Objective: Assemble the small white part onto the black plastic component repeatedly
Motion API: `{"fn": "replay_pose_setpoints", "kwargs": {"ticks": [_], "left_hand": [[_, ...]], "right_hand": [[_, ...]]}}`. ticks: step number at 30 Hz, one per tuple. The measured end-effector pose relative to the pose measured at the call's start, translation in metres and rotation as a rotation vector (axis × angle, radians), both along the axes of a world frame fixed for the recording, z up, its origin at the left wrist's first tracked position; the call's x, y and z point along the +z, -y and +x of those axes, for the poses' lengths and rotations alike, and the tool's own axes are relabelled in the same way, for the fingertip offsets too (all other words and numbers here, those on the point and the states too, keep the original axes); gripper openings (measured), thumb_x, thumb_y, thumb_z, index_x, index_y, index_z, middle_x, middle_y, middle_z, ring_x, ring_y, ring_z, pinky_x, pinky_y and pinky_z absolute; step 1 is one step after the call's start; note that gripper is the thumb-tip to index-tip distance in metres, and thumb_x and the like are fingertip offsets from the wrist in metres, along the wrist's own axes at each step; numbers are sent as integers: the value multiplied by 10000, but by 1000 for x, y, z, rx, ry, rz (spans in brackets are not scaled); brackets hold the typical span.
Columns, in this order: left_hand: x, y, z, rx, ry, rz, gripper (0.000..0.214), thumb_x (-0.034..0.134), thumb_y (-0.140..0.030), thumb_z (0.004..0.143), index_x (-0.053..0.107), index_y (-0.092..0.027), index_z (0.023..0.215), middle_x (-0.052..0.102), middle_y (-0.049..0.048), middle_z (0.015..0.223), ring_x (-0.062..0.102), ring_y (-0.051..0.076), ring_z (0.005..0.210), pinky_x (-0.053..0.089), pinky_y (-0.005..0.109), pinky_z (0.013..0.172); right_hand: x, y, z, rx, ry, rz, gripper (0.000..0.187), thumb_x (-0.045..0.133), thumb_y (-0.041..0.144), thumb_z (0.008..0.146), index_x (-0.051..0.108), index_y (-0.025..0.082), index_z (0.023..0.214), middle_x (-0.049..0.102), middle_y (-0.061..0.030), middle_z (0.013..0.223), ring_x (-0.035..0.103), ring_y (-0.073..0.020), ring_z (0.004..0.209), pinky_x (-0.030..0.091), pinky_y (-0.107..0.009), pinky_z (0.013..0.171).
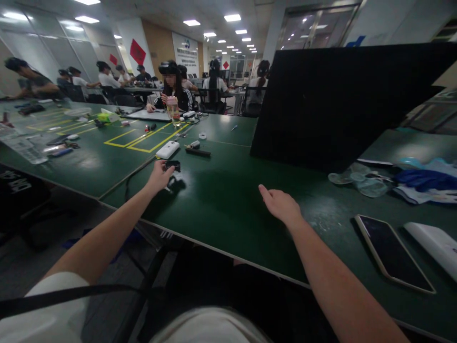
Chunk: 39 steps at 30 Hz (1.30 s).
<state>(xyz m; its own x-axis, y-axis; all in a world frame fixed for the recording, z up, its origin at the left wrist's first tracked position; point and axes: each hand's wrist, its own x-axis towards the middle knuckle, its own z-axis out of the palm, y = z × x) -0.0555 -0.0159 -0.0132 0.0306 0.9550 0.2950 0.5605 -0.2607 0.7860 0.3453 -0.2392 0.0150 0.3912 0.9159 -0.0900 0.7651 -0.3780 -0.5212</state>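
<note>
My left hand (159, 178) is closed, with a small black object (173, 165) pinched between thumb and fingers above the green tabletop (217, 200). The object has a notched end, but its kind cannot be made out. Just beyond it lies a white power bank (167, 150) with rounded corners. My right hand (282, 205) is over the table to the right, apart from every object. One digit stretches out to the left, while the other fingers are partly hidden by the hand. I see nothing held there.
A large black panel (328, 105) stands tilted at the right. Near it lie clear plastic pieces (367, 181), a blue cloth (424, 180), a phone (392, 252) and a white device (433, 243). A dark bar (198, 152) lies ahead. A person (174, 93) sits opposite behind a bottle (173, 112).
</note>
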Motion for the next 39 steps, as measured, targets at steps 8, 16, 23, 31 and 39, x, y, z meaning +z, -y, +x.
{"fn": "replay_pose_setpoints", "kwargs": {"ticks": [8, 16, 23, 31, 39], "left_hand": [[5, 51, 100, -438, -303, -57, 519, 533, -456, 921, 391, -206, 1353, 676, 141, 1184, 692, 269, 996, 543, 419, 871], [12, 157, 235, -900, -302, -7, 516, 551, -489, 921, 416, -211, 1333, 694, 141, 1095, 714, 276, 911, 554, 400, 795], [18, 155, 236, -838, -7, -25, 502, 452, -511, 968, 418, -195, 1357, 621, 147, 1250, 656, 236, 1060, 531, 377, 909], [8, 94, 168, -372, 15, -26, 518, 498, -508, 948, 390, -185, 1339, 651, 117, 1108, 660, 221, 941, 512, 373, 840], [14, 118, 177, -539, -158, 11, 516, 610, -369, 897, 374, -236, 1336, 691, 95, 1104, 693, 231, 889, 527, 370, 797]], "right_hand": [[14, 5, 3, -97, -71, 105, 797, 201, 850, 863, 650, 200, 758, 668, -94, 708, 607, -202, 599, 453, -333, 546], [25, 12, 19, -338, -62, 413, 830, 127, 801, 905, 677, 197, 755, 685, -100, 718, 629, -235, 676, 416, -347, 638], [21, 9, 23, -232, 12, 415, 702, 202, 682, 975, 691, 197, 838, 700, -82, 762, 623, -210, 689, 405, -318, 624], [22, 18, 13, 195, 202, -91, 506, 745, 591, 696, 727, 233, 1053, 714, -77, 970, 661, -237, 777, 451, -308, 549], [26, 16, 7, 136, 236, 45, 196, 694, 347, 813, 715, 218, 958, 701, -62, 927, 642, -211, 766, 476, -315, 601]]}}
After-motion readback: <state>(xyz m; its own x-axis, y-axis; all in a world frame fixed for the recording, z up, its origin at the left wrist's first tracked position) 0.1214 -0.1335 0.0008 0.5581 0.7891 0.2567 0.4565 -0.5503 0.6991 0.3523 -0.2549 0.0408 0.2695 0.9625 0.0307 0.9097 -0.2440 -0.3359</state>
